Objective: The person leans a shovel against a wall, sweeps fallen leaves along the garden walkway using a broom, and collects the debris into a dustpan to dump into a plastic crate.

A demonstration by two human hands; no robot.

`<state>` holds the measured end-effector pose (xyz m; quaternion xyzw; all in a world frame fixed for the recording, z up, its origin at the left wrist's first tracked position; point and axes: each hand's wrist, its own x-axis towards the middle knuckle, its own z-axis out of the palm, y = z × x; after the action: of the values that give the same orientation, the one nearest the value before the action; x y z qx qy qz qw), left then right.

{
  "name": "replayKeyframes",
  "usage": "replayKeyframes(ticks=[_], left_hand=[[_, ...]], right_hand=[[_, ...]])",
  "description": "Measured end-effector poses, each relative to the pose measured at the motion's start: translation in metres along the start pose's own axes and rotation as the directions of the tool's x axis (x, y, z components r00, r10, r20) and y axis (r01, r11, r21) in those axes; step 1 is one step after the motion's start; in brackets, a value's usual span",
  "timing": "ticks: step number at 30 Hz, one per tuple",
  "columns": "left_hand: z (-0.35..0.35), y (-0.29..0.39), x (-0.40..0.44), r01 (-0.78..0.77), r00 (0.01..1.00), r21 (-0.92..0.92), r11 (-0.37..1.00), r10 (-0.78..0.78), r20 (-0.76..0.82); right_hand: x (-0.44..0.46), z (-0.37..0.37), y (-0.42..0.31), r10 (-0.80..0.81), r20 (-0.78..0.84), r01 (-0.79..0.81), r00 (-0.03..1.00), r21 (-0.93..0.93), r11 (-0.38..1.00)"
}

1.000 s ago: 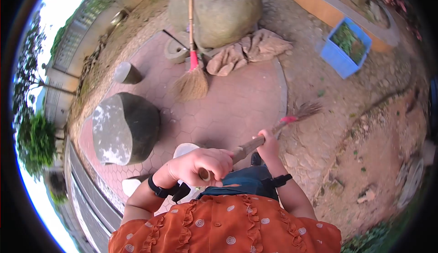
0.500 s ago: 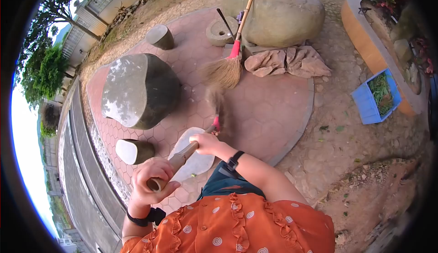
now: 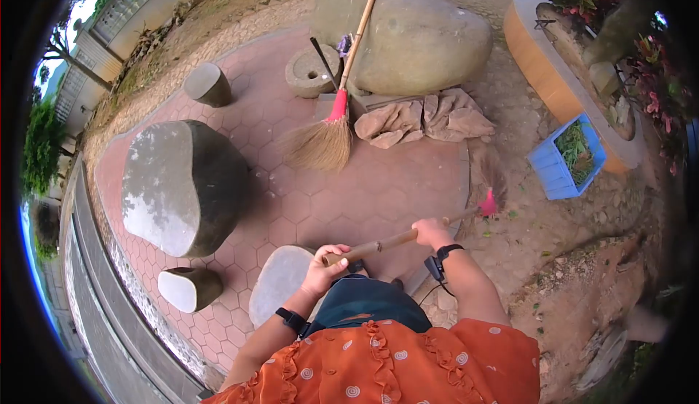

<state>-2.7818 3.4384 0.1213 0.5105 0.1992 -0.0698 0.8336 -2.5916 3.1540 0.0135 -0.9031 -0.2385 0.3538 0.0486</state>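
A broom with a bamboo handle (image 3: 386, 244) lies slantwise across the front of my body. My left hand (image 3: 325, 268) is closed round the top end of its handle. Farther down the same handle, my right hand (image 3: 432, 233) grips it. The pink binding and blurred bristles (image 3: 489, 178) are at the right, over the stone paving beyond the paved circle's edge. A second broom (image 3: 324, 138) with a pink binding leans against a large boulder (image 3: 415, 40), bristles down on the pink tiles.
A polished stone table (image 3: 164, 185) and stone stools (image 3: 207, 84) stand at the left. Flat brown rocks (image 3: 426, 119) lie before the boulder. At the right, a blue crate (image 3: 557, 164) of green leaves stands beside an orange-sided planter (image 3: 542, 62). A round stone basin (image 3: 309, 73) holds a dark stick.
The held broom's bristles have swung from the tiles near the centre out to the right. Both hands have shifted right with the handle, still gripping it. The camera view has turned.
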Motion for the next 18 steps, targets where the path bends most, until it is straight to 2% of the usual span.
replayKeyframes(ticks=[2,4,5,7,9,11,12,14,16,18], left_hand=[[-0.011,0.030,0.025,-0.049,0.997,-0.048,0.998,0.052,0.057],[-0.015,0.082,0.033,-0.194,0.970,-0.016,0.981,0.194,0.143],[-0.013,0.116,0.029,-0.270,0.953,0.070,0.960,0.256,0.164],[-0.009,0.183,0.007,-0.426,0.898,0.191,0.884,0.387,0.211],[0.000,0.238,-0.026,-0.629,0.778,0.350,0.694,0.556,0.294],[0.033,0.273,-0.062,-0.748,0.651,0.480,0.458,0.646,0.399],[0.054,0.280,-0.076,-0.779,0.598,0.518,0.353,0.667,0.444],[0.098,0.270,-0.092,-0.778,0.583,0.595,0.203,0.588,0.561],[0.140,0.244,-0.089,-0.799,0.593,0.535,0.274,0.510,0.623],[0.143,0.216,-0.083,-0.731,0.679,0.575,0.368,0.479,0.556]], right_hand=[[-0.019,-0.011,-0.001,0.112,-0.028,-0.107,0.993,0.143,0.984],[-0.030,-0.037,-0.035,0.043,-0.117,-0.022,0.992,0.174,0.984],[-0.031,-0.044,-0.053,0.023,-0.171,0.014,0.985,0.213,0.977],[-0.034,-0.061,-0.100,-0.112,-0.330,0.213,0.937,0.291,0.933],[-0.040,-0.079,-0.149,-0.234,-0.352,0.368,0.906,0.387,0.845],[-0.057,-0.098,-0.188,-0.344,-0.341,0.468,0.875,0.410,0.783],[-0.064,-0.101,-0.195,-0.393,-0.314,0.499,0.864,0.429,0.753],[-0.067,-0.083,-0.189,-0.446,-0.332,0.556,0.831,0.466,0.688],[-0.068,-0.058,-0.174,-0.509,-0.353,0.619,0.785,0.483,0.619],[-0.073,-0.031,-0.140,-0.437,-0.285,0.520,0.853,0.528,0.671]])
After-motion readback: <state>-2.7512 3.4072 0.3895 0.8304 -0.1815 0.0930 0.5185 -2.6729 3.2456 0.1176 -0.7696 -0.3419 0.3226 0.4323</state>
